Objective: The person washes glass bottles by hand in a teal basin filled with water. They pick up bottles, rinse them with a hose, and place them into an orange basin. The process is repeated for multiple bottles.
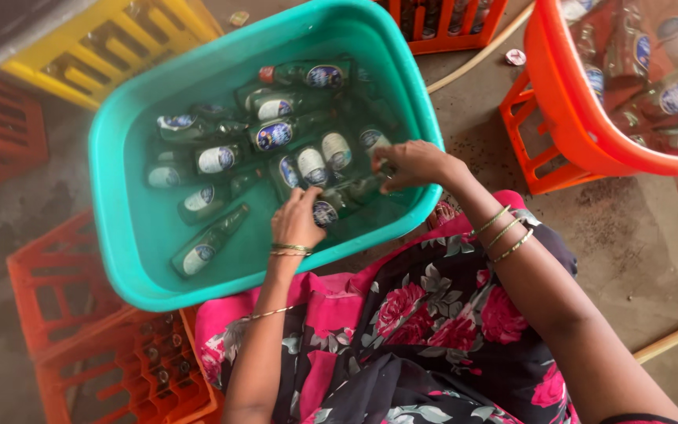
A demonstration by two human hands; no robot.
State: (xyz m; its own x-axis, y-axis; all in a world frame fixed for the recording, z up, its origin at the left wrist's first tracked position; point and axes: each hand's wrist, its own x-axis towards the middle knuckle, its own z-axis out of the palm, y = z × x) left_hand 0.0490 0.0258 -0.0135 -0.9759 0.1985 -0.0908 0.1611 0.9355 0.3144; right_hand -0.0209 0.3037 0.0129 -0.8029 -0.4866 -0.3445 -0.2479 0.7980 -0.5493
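A teal plastic tub (pixel 123 228) holds water and several green glass bottles with blue-and-white labels. My left hand (pixel 296 222) grips the labelled body of one green bottle (pixel 347 196) at the tub's near right side. My right hand (pixel 411 163) closes on the neck end of the same bottle. Both wrists wear thin bangles. Another bottle (pixel 207 242) lies alone in the water to the left of my left hand.
An orange tub (pixel 566 102) with more bottles stands at the right on an orange crate (pixel 529 149). Orange crates (pixel 96 345) sit at lower left, one holding bottles. A yellow crate (pixel 111 47) lies behind the teal tub. A bottle cap (pixel 515 56) lies on the floor.
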